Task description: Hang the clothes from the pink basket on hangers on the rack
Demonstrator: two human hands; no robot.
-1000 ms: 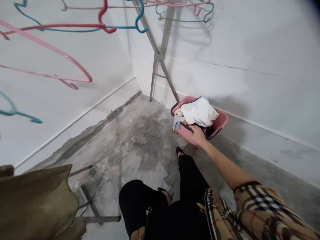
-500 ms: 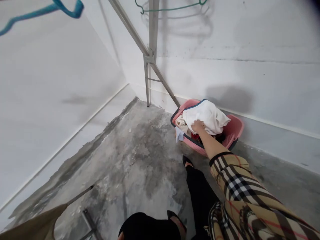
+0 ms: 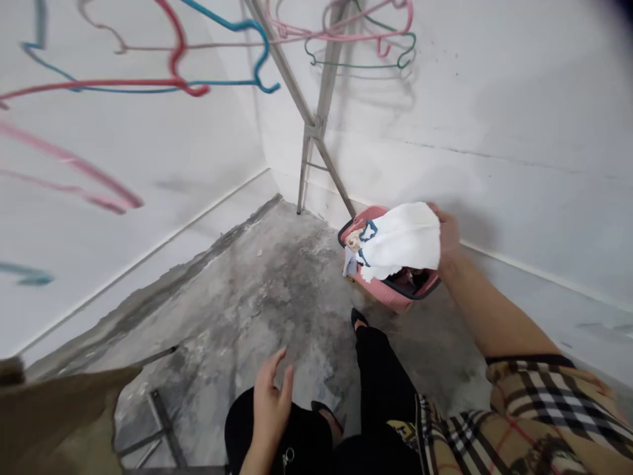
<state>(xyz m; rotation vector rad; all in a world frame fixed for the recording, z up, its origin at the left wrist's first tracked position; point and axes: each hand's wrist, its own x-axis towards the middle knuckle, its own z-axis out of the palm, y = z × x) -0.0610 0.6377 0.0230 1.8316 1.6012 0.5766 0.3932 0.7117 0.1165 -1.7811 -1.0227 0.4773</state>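
Observation:
My right hand [image 3: 446, 239] grips the edge of a white cloth [image 3: 400, 242] and holds it up over a pink plastic laundry basket [image 3: 398, 296]. The cloth hides much of the basket's inside. A pale blue garment [image 3: 350, 262] and a patterned cloth [image 3: 354, 239] show at the basket's left side. My left hand [image 3: 271, 410] is low in the view, empty, with its fingers apart. It hangs above my black-clad knee [image 3: 277, 439], far from the basket.
A grey metal drying rack [image 3: 316, 125] stands in the corner behind the basket, with coloured plastic hangers [image 3: 143, 84] hanging overhead. White walls meet a stained concrete floor [image 3: 277, 310]. An olive cloth [image 3: 54, 422] and metal bars [image 3: 161, 422] occupy the lower left.
My right hand has lifted the white cloth off the basket, up and to the right. My left hand has come into view at the bottom. The view has tilted up, bringing the hangers back.

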